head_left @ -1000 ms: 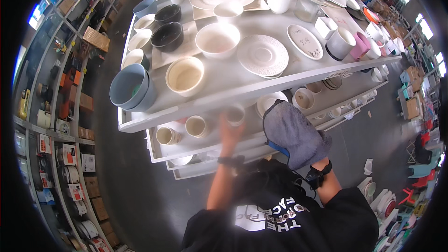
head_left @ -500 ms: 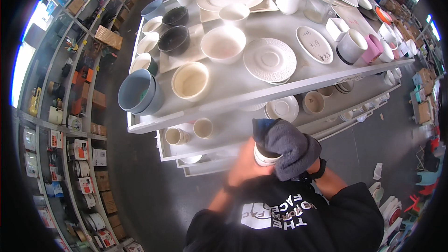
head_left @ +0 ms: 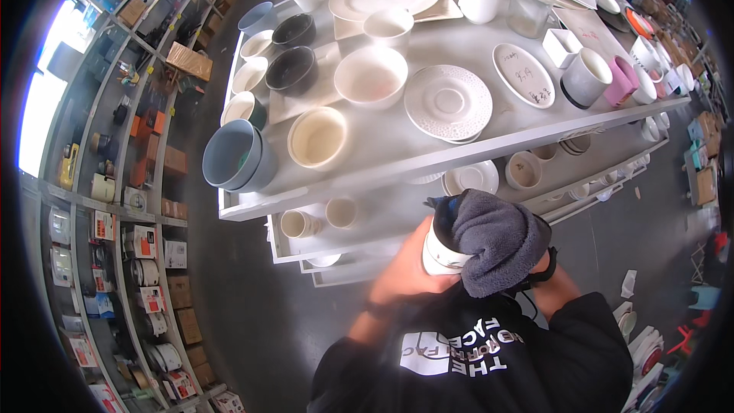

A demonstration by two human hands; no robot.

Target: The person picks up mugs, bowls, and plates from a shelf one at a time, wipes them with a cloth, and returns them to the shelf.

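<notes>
White rack top shelf — crockery spread out: grey-blue bowl at the left corner, cream bowl beside it, white bowl and textured saucer mid-shelf, two black bowls behind. Lower shelf — two small cups, white plate. Storage shelving with boxes far left.

The scene is evenly and brightly lit from overhead. Strong glare is seen at a blown-out window at the left edge. Straight shelf edges are bent by fisheye distortion, and the corners are blacked out. Soft shadows are cast beneath the dishes.
</notes>
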